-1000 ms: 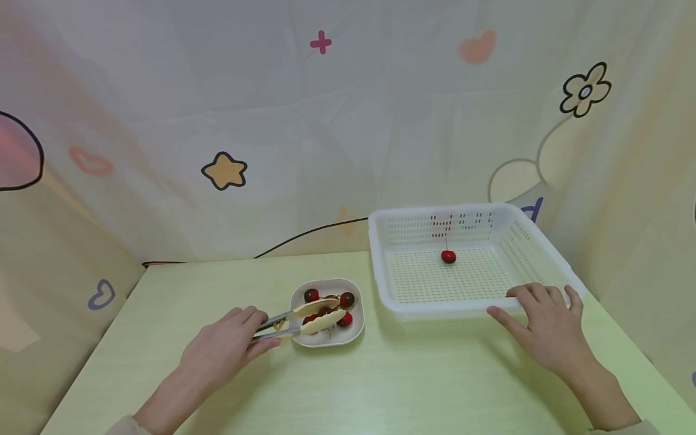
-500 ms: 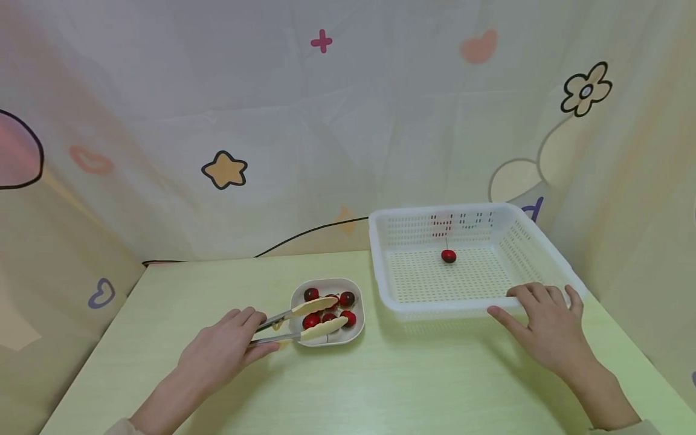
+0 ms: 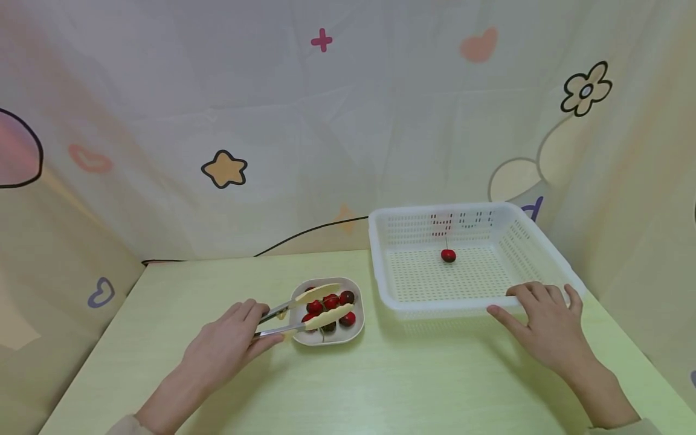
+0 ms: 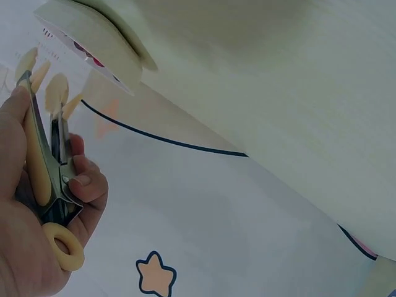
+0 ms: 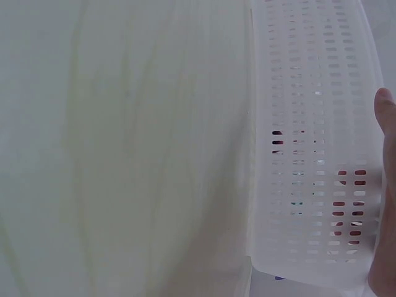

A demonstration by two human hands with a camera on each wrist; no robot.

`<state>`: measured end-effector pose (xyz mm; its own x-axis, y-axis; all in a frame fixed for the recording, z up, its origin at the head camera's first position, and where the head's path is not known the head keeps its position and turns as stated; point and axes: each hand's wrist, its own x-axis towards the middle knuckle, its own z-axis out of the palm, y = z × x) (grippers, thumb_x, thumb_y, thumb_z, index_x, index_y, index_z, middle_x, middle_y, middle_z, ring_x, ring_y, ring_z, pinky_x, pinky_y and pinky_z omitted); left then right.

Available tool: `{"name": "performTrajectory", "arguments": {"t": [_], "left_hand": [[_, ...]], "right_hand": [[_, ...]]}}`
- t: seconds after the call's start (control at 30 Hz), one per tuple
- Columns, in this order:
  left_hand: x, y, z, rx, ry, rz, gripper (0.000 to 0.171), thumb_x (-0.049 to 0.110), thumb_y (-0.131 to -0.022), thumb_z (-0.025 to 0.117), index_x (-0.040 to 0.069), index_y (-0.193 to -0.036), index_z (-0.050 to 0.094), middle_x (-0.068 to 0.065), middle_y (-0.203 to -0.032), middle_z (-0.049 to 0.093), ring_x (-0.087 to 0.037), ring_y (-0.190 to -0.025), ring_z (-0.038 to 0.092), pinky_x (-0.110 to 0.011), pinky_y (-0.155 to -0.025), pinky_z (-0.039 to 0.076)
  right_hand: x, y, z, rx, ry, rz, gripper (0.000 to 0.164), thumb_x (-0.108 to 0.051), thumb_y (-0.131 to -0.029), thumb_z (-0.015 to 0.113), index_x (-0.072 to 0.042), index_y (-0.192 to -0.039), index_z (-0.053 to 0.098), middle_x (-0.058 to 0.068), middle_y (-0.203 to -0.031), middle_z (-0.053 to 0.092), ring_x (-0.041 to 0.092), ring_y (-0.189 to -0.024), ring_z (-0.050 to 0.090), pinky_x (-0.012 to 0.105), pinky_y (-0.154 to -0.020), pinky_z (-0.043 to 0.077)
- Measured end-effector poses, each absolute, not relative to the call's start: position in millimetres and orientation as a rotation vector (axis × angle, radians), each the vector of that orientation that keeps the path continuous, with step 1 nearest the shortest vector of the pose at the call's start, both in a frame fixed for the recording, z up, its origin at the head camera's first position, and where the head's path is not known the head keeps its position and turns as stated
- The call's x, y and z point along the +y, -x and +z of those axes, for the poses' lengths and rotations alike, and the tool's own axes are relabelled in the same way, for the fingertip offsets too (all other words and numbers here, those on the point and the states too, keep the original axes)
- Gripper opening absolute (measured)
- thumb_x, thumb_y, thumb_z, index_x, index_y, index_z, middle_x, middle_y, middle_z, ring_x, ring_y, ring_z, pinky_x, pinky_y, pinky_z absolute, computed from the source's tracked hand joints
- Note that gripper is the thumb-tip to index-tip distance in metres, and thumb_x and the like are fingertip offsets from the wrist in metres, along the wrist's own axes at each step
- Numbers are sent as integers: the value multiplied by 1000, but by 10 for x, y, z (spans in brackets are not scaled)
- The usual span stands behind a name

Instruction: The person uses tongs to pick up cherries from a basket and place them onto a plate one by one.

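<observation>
My left hand (image 3: 228,338) grips a pair of metal kitchen tongs (image 4: 59,145) with cream scalloped tips and a cream ring at the handle end. In the head view the tongs' tips stand apart over a small white dish (image 3: 356,332). Several dark red cherries (image 3: 331,301) lie in that dish, some partly hidden by the tongs; whether the tips touch any, I cannot tell. My right hand (image 3: 549,332) holds the near rim of a white perforated plastic basket (image 3: 383,272), fingers bent over the edge and thumb outside. Inside the basket sits one stemmed cherry (image 3: 448,255).
Dish and basket stand on a pale yellow-green table (image 3: 402,386), the basket to the right of the dish. Behind the table hangs a light cloth (image 3: 283,133) printed with stars, hearts and flowers, which also runs down both sides.
The tongs first spread wider, then rose slightly and shifted right above the dish. Some cherries in the dish have changed position. My right hand and the basket stay put.
</observation>
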<state>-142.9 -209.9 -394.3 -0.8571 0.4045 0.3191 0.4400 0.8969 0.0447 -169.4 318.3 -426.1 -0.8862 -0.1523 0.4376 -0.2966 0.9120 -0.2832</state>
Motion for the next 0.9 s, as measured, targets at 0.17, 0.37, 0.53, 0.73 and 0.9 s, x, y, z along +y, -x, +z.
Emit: {"name": "performTrajectory", "arguments": {"t": [0.17,0.37,0.53,0.73,0.9], "left_hand": [[-2049,1459,-3939,-2724,618,-225,49,52,-95,71,9,-117,60,5,-93,51,-12,-80,50,-23,-46,37],[-1957,1518,-3874,-2716,602,-266,53,54,-98,64,7,-122,59,2,-101,54,-15,-88,53,-26,-48,41],[-1852,1579,-3831,-2706,625,-253,54,54,-97,66,7,-121,60,2,-97,52,-15,-84,51,-26,-47,40],[-1699,1680,-3791,-2695,656,-237,53,54,-97,67,8,-122,60,2,-94,51,-14,-82,48,-24,-45,38],[-1558,1756,-3732,-2665,692,-207,51,54,-97,67,9,-121,61,2,-94,50,-14,-80,47,-25,-47,40]], "right_hand": [[3185,1696,-4267,-2658,-328,476,45,-49,-97,67,-7,-113,63,21,-118,60,51,-113,46,75,-108,2],[3188,1693,-4266,-2668,-327,484,45,-50,-97,67,-8,-114,63,21,-119,60,49,-115,46,75,-108,2],[3191,1687,-4273,-2667,-321,480,46,-50,-97,67,-7,-113,64,21,-118,60,49,-114,47,75,-108,3],[3200,1691,-4277,-2665,-321,478,45,-50,-97,67,-7,-112,63,21,-118,60,49,-114,46,75,-108,2],[3200,1699,-4280,-2662,-323,478,46,-50,-97,68,-7,-113,64,21,-118,60,49,-114,47,75,-108,3]]}}
